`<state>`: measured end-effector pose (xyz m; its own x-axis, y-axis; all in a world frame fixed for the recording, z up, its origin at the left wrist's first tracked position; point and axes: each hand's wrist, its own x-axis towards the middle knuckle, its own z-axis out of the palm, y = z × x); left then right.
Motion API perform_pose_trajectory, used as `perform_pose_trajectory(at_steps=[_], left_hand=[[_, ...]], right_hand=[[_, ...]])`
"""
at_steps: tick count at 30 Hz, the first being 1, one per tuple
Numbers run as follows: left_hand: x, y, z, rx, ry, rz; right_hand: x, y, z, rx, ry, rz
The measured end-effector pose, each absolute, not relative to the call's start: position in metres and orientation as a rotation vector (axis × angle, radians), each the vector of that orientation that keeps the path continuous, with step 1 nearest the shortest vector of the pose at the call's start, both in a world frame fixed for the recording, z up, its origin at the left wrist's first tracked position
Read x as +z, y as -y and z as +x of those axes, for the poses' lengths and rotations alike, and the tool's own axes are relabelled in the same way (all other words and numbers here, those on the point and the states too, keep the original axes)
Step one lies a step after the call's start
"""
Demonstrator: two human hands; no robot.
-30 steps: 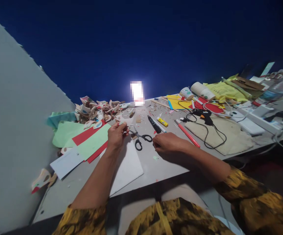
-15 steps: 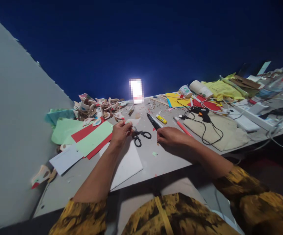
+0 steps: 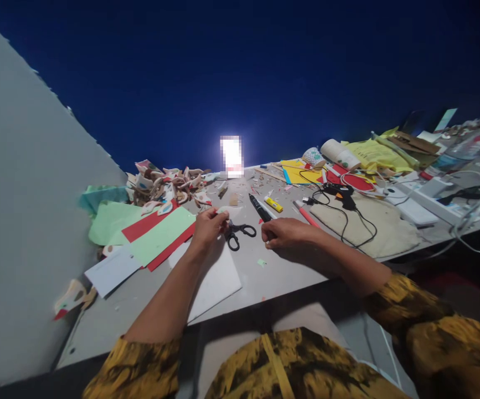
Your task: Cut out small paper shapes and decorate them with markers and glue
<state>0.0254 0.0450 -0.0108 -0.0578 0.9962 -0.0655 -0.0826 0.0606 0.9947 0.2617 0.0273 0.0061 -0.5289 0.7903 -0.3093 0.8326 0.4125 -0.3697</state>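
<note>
My left hand (image 3: 210, 226) pinches a small white paper piece (image 3: 235, 211), which sticks out beyond the fingertips. Just right of those fingers lie black-handled scissors (image 3: 242, 231), their blades partly hidden by the hand. My right hand (image 3: 279, 231) is closed, knuckles up, low over the table; what its fingers hold, if anything, is hidden. Right behind it lie a black marker (image 3: 259, 207) and a yellow glue tube (image 3: 273, 204). A white sheet (image 3: 217, 282) lies partly under my left forearm.
Green paper (image 3: 165, 235) and red strips (image 3: 146, 226) lie at the left, before a heap of cut-out pieces (image 3: 160, 185). At the right are a glue gun (image 3: 341, 194) with a black cable on a beige cloth (image 3: 385, 227), paper rolls (image 3: 339, 153) and a power strip (image 3: 431, 199).
My left hand has shifted slightly right, closer to the scissors, with the white piece. My right hand has moved a little left.
</note>
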Motion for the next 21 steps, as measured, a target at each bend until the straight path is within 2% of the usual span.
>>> perform_pose_trajectory(at_steps=[5,11,14,21], left_hand=[[-0.015,-0.047,0.025,1.222,-1.217,1.065],[-0.013,-0.043,0.024,1.134,-1.204,1.128],[-0.010,-0.039,0.025,1.020,-1.209,1.193],[-0.012,-0.037,0.026,0.895,-1.187,1.375]], right_hand=[[0.009,-0.039,0.257,-0.695,-2.586,1.354],[0.006,-0.044,0.263,-0.805,-2.610,1.351],[0.002,-0.042,0.269,-1.006,-2.701,1.368],[-0.006,-0.037,0.267,-1.784,-2.639,1.713]])
